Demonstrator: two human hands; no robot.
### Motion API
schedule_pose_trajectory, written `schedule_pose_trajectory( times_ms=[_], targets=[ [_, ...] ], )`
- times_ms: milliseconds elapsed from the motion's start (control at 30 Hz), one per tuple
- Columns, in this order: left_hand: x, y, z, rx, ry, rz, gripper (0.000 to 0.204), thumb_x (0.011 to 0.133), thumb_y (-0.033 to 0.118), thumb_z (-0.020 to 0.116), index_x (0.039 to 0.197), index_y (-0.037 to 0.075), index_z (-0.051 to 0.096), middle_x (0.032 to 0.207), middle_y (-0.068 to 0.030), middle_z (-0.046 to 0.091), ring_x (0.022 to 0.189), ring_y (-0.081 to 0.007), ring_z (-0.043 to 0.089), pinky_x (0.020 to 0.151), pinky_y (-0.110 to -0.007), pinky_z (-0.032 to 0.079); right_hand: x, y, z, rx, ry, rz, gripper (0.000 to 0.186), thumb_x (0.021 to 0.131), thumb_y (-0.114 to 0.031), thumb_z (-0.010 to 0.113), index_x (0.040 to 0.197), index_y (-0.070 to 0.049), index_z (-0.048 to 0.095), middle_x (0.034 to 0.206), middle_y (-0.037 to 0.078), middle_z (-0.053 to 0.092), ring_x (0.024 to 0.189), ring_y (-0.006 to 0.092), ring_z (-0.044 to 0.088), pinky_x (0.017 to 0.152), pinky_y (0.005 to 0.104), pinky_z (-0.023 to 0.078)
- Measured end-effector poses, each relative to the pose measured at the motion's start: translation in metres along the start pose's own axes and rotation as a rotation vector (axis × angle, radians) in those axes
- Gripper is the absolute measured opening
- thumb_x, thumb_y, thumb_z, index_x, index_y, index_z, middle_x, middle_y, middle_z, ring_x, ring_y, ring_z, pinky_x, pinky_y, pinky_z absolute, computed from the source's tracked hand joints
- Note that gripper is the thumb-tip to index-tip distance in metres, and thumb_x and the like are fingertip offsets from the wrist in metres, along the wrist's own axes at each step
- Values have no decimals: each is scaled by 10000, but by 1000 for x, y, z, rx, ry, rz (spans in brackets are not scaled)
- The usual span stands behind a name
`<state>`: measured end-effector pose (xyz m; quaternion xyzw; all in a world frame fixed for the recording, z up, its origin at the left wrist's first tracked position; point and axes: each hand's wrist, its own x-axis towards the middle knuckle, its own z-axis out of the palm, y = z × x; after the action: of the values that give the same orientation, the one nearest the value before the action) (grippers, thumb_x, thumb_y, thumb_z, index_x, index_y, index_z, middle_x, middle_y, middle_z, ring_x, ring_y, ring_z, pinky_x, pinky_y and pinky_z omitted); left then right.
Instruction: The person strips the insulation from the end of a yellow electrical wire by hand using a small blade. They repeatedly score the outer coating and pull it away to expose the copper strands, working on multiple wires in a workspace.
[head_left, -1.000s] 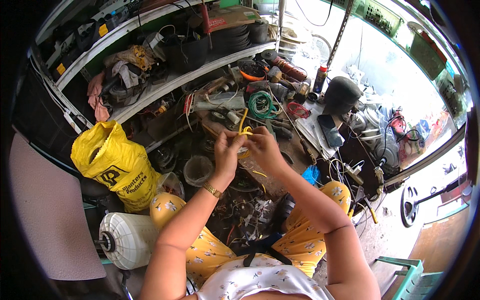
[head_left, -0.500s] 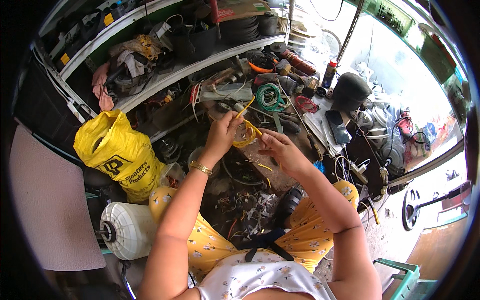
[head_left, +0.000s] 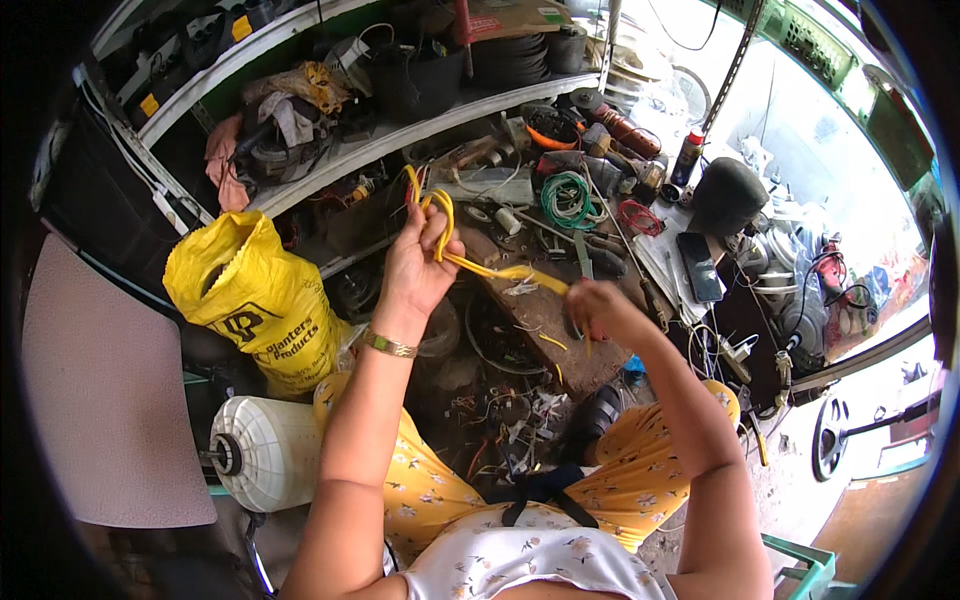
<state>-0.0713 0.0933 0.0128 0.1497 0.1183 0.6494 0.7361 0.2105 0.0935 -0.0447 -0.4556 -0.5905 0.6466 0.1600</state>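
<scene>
My left hand (head_left: 418, 262), raised in the middle, is closed on loops of yellow wire (head_left: 488, 268), with a short end standing up above the fingers. The wire stretches down to the right toward my right hand (head_left: 600, 310), which is blurred and has its fingers curled round it. Under the wire lies a worn board (head_left: 530, 360) with yellow scraps on it. Beyond are a coil of green wire (head_left: 565, 198) and a red coil (head_left: 641, 218).
A yellow sack (head_left: 285, 330) and white plastic drum (head_left: 262, 450) stand left. A cluttered shelf (head_left: 372, 140) runs behind. Tools, a phone (head_left: 698, 268) and a black rounded object (head_left: 728, 195) lie right. Wire scraps (head_left: 510, 420) litter the area between my legs.
My left hand has moved up and left with the yellow loops. My right hand has pulled away rightward and down, stretching the wire out between the hands.
</scene>
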Motion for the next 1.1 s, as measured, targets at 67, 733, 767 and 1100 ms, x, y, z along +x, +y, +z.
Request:
schedule_pose_trajectory(
  times_ms=[67, 733, 767, 1100],
  targets=[
    [5, -3, -4, -307, -89, -90, 260, 965, 355, 441, 871, 118, 495, 609, 46, 278, 545, -85, 318, 556, -213, 386, 20, 45, 34, 131, -156, 6, 290, 963, -332, 452, 859, -74, 537, 657, -45, 446, 603, 83, 442, 597, 282, 456],
    [-30, -74, 7, 1417, -406, 57, 207, 930, 55, 499, 1134, 19, 504, 840, 17, 545, 740, -47, 508, 684, -194, 441, -53, -81, -1, -356, 217, -534, 310, 850, -104, 515, 1137, 1, 566, 1086, 105, 607, 941, 179, 585, 801, 291, 458],
    [-29, -81, 1, 1306, -378, 50, 208, 930, 54, 496, 1135, 24, 494, 867, 10, 540, 749, -51, 504, 685, -197, 436, -57, -79, -5, -179, 128, -429, 322, 847, -99, 527, 1149, 7, 553, 1073, 96, 602, 925, 157, 572, 780, 289, 461],
    [-38, -106, 2, 837, -349, -250, 287, 932, 66, 505, 1216, 24, 522, 910, 22, 569, 846, -54, 537, 785, -209, 444, -57, -56, -28, -232, 408, -397, 283, 891, -220, 582, 1096, -26, 559, 948, 52, 608, 758, 119, 549, 674, 262, 453]
  ],
)
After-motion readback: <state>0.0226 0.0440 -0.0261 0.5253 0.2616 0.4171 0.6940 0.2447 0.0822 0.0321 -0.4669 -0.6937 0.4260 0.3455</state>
